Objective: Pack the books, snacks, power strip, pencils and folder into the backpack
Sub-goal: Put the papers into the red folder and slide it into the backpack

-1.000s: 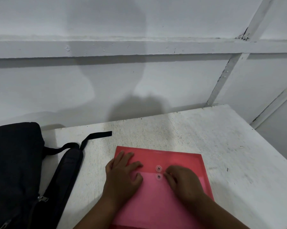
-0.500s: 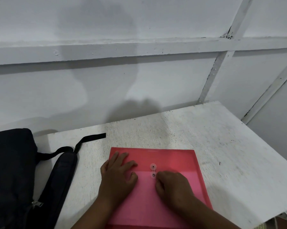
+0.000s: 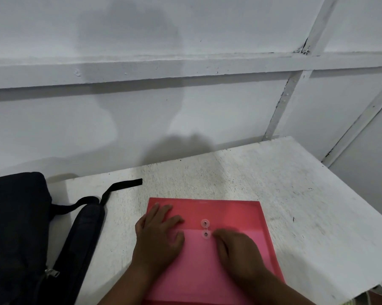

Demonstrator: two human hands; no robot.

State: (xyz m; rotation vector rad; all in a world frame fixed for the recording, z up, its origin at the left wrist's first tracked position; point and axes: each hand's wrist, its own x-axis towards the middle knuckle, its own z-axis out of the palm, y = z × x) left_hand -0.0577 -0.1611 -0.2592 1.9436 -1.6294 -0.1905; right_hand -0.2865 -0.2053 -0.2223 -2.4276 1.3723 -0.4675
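A red-pink folder [image 3: 229,214] with a flap and two clear string buttons lies flat on the white table [image 3: 306,216], in front of me. My left hand [image 3: 158,238] presses flat on the folder's left part, fingers spread. My right hand [image 3: 238,252] rests on the flap with its fingers curled at the lower button [image 3: 206,234], where a thin string runs up to the upper button. Its fingertips are blurred. The black backpack [image 3: 14,227] lies at the table's left end, one padded strap [image 3: 82,234] trailing toward the folder.
A white panelled wall stands right behind the table. The table's right edge drops off at the lower right, where some pale objects [image 3: 362,298] show below it. A zip pull [image 3: 51,272] sits on the backpack's near side.
The view has shifted a little. Both hands stay on the folder. My right hand's fingers keep working in small moves beside the lower button.
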